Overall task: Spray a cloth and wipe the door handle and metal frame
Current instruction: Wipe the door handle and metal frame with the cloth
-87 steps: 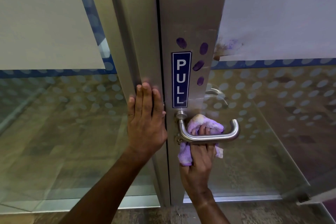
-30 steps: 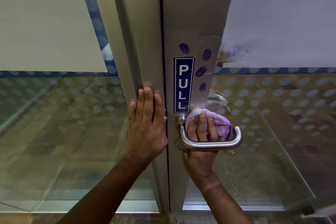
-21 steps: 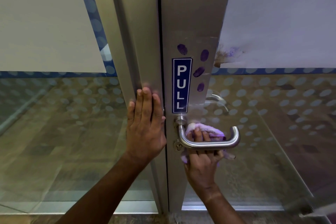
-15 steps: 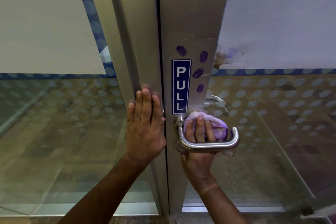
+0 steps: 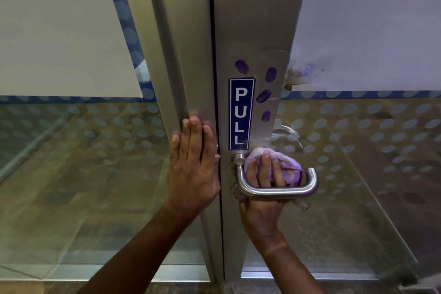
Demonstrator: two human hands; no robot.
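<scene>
A brushed steel lever door handle [image 5: 279, 191] sticks out from the metal frame [image 5: 257, 31] of a glass door. My right hand [image 5: 262, 188] reaches up behind the handle bar and presses a purple cloth [image 5: 287, 167] against the frame, just under a blue PULL sign [image 5: 240, 113]. Several purple fingerprint smudges [image 5: 263, 96] mark the frame beside the sign. My left hand [image 5: 193, 167] lies flat, fingers together, on the neighbouring frame post [image 5: 183, 43] left of the door gap. No spray bottle is in view.
Frosted glass panels with a dotted band [image 5: 358, 124] flank the frame on both sides. A brownish-purple smear [image 5: 299, 73] sits on the right pane's edge. A second handle [image 5: 286, 132] shows through the glass on the far side.
My right hand has rubbed the cloth up and down behind the handle and now sits high, near the PULL sign. My left hand has stayed flat on the post.
</scene>
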